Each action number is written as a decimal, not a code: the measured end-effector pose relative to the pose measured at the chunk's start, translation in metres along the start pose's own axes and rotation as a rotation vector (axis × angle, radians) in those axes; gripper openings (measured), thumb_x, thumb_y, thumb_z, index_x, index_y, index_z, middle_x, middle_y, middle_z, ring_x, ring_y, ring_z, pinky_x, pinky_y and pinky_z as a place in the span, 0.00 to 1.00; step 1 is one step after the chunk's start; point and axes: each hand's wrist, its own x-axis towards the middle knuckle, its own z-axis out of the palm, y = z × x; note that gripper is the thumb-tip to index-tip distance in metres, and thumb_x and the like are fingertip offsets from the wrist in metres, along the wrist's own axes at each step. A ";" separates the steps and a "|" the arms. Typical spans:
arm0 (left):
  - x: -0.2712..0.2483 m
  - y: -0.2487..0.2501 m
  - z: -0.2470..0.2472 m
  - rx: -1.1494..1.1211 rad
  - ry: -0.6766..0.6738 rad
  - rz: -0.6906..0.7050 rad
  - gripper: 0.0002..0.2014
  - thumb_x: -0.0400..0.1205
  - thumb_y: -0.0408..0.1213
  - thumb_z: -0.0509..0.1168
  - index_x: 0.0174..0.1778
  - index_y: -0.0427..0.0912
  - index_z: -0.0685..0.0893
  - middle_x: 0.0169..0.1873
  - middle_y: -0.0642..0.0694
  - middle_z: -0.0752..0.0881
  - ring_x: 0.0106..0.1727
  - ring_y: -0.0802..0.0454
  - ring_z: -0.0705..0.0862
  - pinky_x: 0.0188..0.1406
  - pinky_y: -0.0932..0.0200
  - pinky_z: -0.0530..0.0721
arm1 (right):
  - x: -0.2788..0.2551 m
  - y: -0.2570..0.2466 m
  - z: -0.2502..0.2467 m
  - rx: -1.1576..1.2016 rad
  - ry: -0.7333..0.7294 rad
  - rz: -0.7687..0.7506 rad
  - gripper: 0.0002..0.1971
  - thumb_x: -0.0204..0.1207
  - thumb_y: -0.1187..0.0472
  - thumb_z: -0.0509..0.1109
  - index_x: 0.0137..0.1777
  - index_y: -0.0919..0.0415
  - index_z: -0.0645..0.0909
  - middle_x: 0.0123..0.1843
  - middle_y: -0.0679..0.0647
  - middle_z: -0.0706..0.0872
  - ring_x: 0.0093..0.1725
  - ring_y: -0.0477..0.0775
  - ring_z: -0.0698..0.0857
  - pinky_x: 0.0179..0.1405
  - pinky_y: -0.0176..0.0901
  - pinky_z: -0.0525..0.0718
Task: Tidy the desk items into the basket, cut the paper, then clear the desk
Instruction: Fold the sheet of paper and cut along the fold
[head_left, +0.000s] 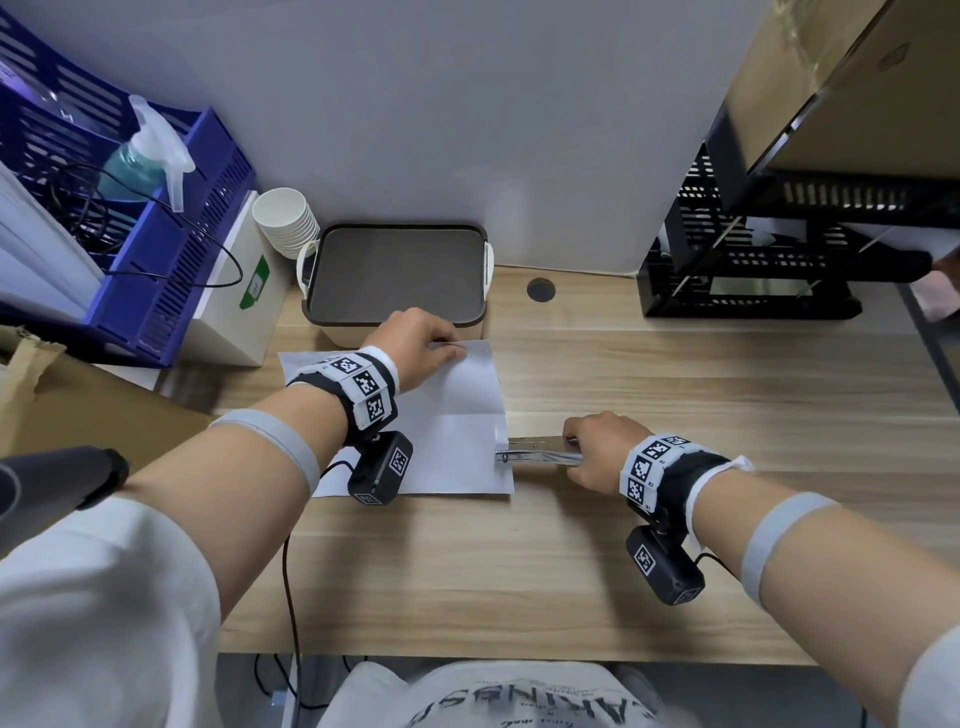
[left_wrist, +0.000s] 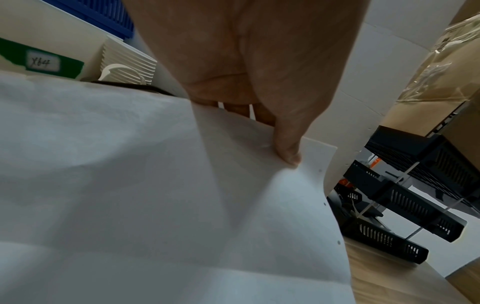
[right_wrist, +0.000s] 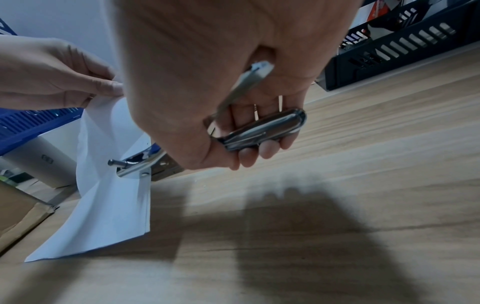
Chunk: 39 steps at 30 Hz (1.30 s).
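Note:
A white sheet of paper (head_left: 457, 421) with a cross fold lies partly lifted on the wooden desk (head_left: 675, 374). My left hand (head_left: 415, 345) pinches its far edge between thumb and fingers (left_wrist: 285, 152), holding that part up. My right hand (head_left: 597, 452) grips the handles of metal scissors (head_left: 540, 451), fingers curled through the loops (right_wrist: 262, 131). The blades (right_wrist: 135, 162) meet the paper's right edge (right_wrist: 114, 185) at the fold line. Behind the paper stands the white basket (head_left: 397, 325) with a dark lid (head_left: 397, 270) on top.
At the left are a blue file rack (head_left: 171, 260), a spray bottle (head_left: 145, 156), a stack of paper cups (head_left: 288, 221) and a white box (head_left: 234, 301). A black tiered tray (head_left: 753, 260) stands at the right rear. A cardboard box (head_left: 62, 410) lies at the desk's left edge.

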 end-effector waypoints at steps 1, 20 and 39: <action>0.000 0.000 0.000 -0.003 -0.003 0.000 0.06 0.80 0.49 0.70 0.43 0.55 0.91 0.42 0.52 0.91 0.49 0.46 0.87 0.55 0.47 0.87 | 0.000 0.000 0.000 -0.002 0.004 0.001 0.12 0.69 0.50 0.69 0.51 0.50 0.74 0.45 0.51 0.80 0.42 0.60 0.82 0.39 0.45 0.81; 0.001 0.000 0.001 -0.031 0.003 -0.008 0.06 0.80 0.49 0.70 0.41 0.54 0.91 0.41 0.52 0.91 0.49 0.47 0.87 0.57 0.47 0.86 | -0.001 -0.001 -0.001 -0.028 -0.025 0.061 0.14 0.71 0.47 0.69 0.52 0.51 0.84 0.43 0.51 0.85 0.42 0.58 0.85 0.38 0.44 0.84; 0.005 -0.002 -0.002 -0.022 0.033 -0.006 0.07 0.79 0.50 0.69 0.40 0.55 0.90 0.38 0.52 0.91 0.48 0.45 0.87 0.53 0.46 0.87 | 0.002 0.004 0.007 -0.068 -0.057 -0.011 0.17 0.71 0.50 0.68 0.57 0.56 0.79 0.50 0.55 0.85 0.44 0.60 0.85 0.41 0.45 0.85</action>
